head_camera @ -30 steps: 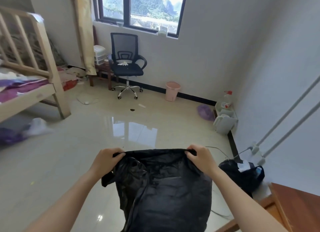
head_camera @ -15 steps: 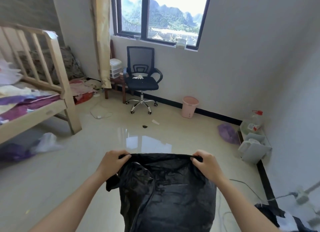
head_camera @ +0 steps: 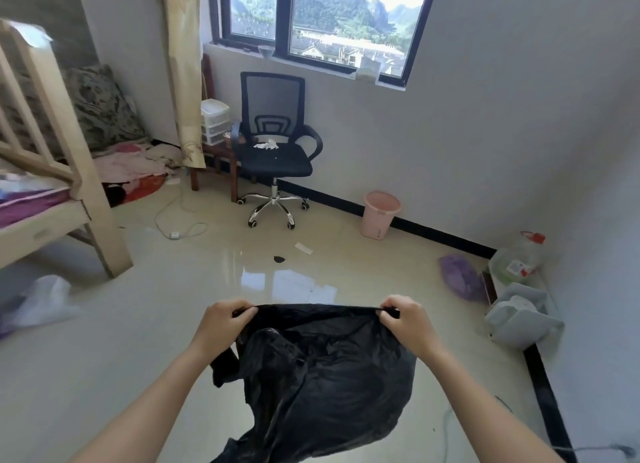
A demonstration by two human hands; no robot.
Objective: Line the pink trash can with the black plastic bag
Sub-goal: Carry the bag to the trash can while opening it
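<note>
Early going here: the crinkled black plastic bag (head_camera: 322, 369) is up in the air at six o'clock, its top edge pulled taut, left hand (head_camera: 221, 324) and right hand (head_camera: 405, 322) each pinching a corner. The round pink plastic trash can (head_camera: 379, 215) waits unlined at one o'clock, against the wall, well apart. Carrying over, opening and fitting all remain.

Bright daylight pours in through the window (head_camera: 318, 23), and the glossy floor (head_camera: 104, 358) below the window throws back a pale glare patch. Shadows are soft. Far from the window, walls bow with wide-angle distortion and the bed frame (head_camera: 69, 151) smears slightly.
</note>
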